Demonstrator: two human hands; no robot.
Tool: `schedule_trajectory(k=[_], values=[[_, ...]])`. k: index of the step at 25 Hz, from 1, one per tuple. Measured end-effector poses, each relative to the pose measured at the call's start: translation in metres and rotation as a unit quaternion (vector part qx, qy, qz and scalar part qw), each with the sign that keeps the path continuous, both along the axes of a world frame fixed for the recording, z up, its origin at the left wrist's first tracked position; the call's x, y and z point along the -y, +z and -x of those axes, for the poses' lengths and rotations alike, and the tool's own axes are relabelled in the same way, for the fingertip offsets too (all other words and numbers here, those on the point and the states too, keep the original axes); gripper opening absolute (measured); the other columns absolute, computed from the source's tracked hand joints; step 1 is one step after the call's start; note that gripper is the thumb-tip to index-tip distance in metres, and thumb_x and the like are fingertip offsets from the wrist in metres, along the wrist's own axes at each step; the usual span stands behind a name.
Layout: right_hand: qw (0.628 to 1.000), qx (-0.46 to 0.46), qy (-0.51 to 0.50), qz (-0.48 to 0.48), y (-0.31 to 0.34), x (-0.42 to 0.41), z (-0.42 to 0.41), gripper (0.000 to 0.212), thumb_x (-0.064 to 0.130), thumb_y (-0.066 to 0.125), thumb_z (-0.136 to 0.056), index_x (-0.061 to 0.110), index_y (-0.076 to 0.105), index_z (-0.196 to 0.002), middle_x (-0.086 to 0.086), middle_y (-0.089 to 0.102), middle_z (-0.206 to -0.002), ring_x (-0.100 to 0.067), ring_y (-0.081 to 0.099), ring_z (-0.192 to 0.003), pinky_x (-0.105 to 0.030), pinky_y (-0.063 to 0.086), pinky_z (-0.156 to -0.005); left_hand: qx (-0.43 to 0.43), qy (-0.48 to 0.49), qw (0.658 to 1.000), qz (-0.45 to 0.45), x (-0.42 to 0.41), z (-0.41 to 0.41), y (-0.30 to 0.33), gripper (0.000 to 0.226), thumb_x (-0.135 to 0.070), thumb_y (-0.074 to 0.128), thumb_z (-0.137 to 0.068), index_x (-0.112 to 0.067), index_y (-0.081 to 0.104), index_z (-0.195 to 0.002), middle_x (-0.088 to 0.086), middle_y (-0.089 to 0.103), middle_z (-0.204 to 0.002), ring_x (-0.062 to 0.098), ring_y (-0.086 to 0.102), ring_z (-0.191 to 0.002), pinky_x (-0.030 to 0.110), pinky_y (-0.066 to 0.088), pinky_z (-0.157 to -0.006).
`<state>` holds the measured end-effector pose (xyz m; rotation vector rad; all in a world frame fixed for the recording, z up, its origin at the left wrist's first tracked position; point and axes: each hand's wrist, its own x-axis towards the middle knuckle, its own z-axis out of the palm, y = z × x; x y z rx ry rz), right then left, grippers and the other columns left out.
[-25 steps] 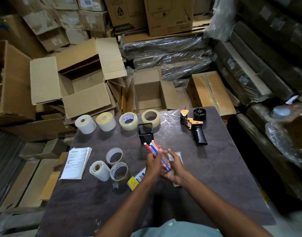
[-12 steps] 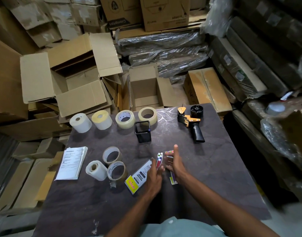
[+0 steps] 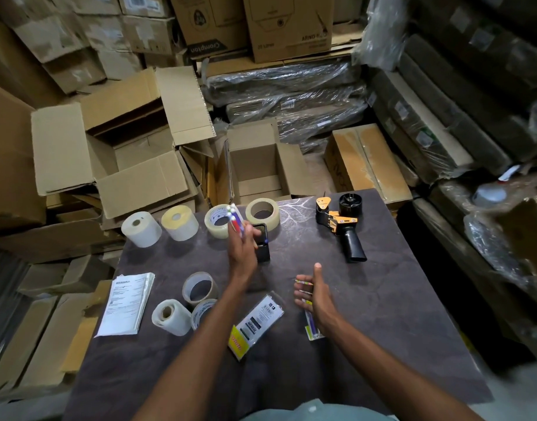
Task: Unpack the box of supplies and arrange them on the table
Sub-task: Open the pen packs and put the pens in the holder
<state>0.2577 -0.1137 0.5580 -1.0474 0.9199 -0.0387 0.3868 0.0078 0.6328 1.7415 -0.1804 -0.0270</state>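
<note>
Bundle of pens sits in the left hand, fingers curled round the barrels, tips pointing up and away, held just over and to the left of the black mesh pen holder; judging by that, the pens are about to be dropped in upright. Holder interior is mostly hidden behind the hand, cannot tell if anything is in it. Right hand hovers nearer the person than the holder, fingers loosely spread and holding nothing, above a clear empty-looking pen sleeve lying flat on the worktop; likely just let go of the packaging. A flat retail pack with yellow label lies near-left of the holder. Behind the holder, along the far edge, four rolls in a row: white label roll, yellowish roll, clear tape roll, tan tape roll, lined up as sorted stock. Right of the holder, orange-black tape dispenser lies on its side. Near-left of the holder, three more tape rolls clustered touching, then a printed paper stack at the left edge. Beyond the far edge, the small open carton looks empty, so unpacking seems almost done.
</note>
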Motion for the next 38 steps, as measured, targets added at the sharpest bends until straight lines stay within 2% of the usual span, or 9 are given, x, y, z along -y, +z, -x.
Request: schedule_trajectory(k=[6, 9, 13, 17, 19, 23, 27, 31, 38], values=[[1.000, 0.026, 0.013, -0.013, 0.000, 0.003, 0.001, 0.073, 0.065, 0.033, -0.097, 0.003, 0.069, -0.110, -0.017, 0.072, -0.100, -0.026, 0.067, -0.086, -0.041, 0.058, -0.077, -0.033, 0.008, 0.999, -0.018, 0.016, -0.061, -0.011, 0.019, -0.022, 0.044, -0.105, -0.010, 0.052, -0.118, -0.004, 0.068, -0.088, 0.015, 0.067, -0.088, 0.036, 0.055, -0.085], [0.999, 0.026, 0.013, -0.015, 0.005, 0.005, -0.013, 0.072, 0.065, 0.031, -0.098, 0.006, 0.070, -0.110, -0.019, 0.071, -0.111, -0.035, 0.068, -0.103, -0.048, 0.055, -0.091, -0.046, 0.005, 0.999, -0.027, 0.019, -0.066, -0.032, 0.022, -0.019, 0.047, -0.103, -0.003, 0.053, -0.117, 0.006, 0.069, -0.094, 0.020, 0.066, -0.092, 0.044, 0.053, -0.093], [1.000, 0.024, 0.010, -0.016, 0.005, 0.007, -0.022, 0.072, 0.067, 0.031, -0.096, 0.009, 0.072, -0.106, -0.015, 0.074, -0.106, -0.033, 0.070, -0.102, -0.045, 0.057, -0.087, -0.091, -0.002, 0.995, -0.028, 0.017, -0.069, -0.057, 0.045, -0.036, 0.053, -0.097, -0.008, 0.050, -0.131, 0.016, 0.067, -0.117, 0.030, 0.063, -0.112, 0.055, 0.049, -0.100], [1.000, 0.020, 0.011, -0.018, 0.000, 0.009, -0.017, 0.073, 0.067, 0.030, -0.097, 0.008, 0.071, -0.107, -0.014, 0.074, -0.103, -0.027, 0.069, -0.092, -0.036, 0.057, -0.075, -0.090, -0.044, 0.994, -0.036, 0.013, -0.062, -0.048, 0.027, -0.017, 0.065, -0.094, -0.019, 0.060, -0.121, 0.006, 0.068, -0.113, 0.024, 0.065, -0.109, 0.052, 0.053, -0.097], [1.000, 0.019, 0.013, -0.018, -0.004, 0.011, -0.016, 0.073, 0.068, 0.031, -0.096, 0.008, 0.072, -0.106, -0.013, 0.074, -0.100, -0.025, 0.068, -0.087, -0.035, 0.056, -0.072, -0.059, -0.078, 0.994, -0.057, 0.008, -0.058, -0.040, 0.038, -0.012, 0.075, -0.085, -0.024, 0.061, -0.118, -0.003, 0.069, -0.111, 0.016, 0.067, -0.105, 0.044, 0.057, -0.092], [1.000, 0.018, 0.014, 0.009, -0.013, 0.013, -0.015, 0.065, 0.061, 0.036, -0.100, 0.007, 0.072, -0.099, -0.010, 0.073, -0.086, -0.020, 0.066, -0.075, -0.032, 0.054, -0.063, 0.017, -0.101, 0.990, -0.102, -0.003, -0.038, -0.035, 0.073, -0.017, 0.086, -0.074, -0.017, 0.052, -0.139, -0.003, 0.061, -0.134, 0.008, 0.058, -0.122, 0.027, 0.051, -0.099], [0.976, -0.031, 0.035, 0.214, -0.031, 0.020, -0.002, 0.032, 0.037, 0.062, -0.094, 0.012, 0.069, -0.076, 0.005, 0.066, -0.066, -0.010, 0.059, -0.064, -0.037, 0.053, -0.068, 0.060, -0.081, 0.987, -0.127, -0.014, -0.003, -0.032, 0.073, -0.025, 0.085, -0.074, -0.025, 0.051, -0.139, -0.006, 0.059, -0.136, 0.006, 0.055, -0.123, 0.024, 0.048, -0.100], [0.950, -0.087, 0.047, 0.295, -0.046, 0.026, 0.013, 0.009, 0.034, 0.071, -0.077, 0.026, 0.066, -0.076, 0.006, 0.070, -0.075, -0.018, 0.068, -0.080, -0.030, 0.051, -0.071, 0.054, -0.074, 0.990, -0.105, -0.019, 0.032, -0.035, 0.063, -0.017, 0.084, -0.076, -0.024, 0.056, -0.133, -0.011, 0.061, -0.129, 0.000, 0.059, -0.116, 0.014, 0.051, -0.091], [0.857, -0.165, 0.181, 0.454, -0.038, 0.014, 0.030, 0.066, 0.040, 0.078, -0.065, 0.028, 0.050, -0.124, -0.002, 0.049, -0.117, -0.026, 0.045, -0.115, -0.035, 0.042, -0.095, -0.055, -0.089, 0.990, -0.094, -0.016, 0.089, -0.072, 0.046, -0.019, 0.081, -0.074, -0.034, 0.062, -0.113, -0.006, 0.070, -0.102, 0.011, 0.067, -0.094, 0.027, 0.058, -0.074]])
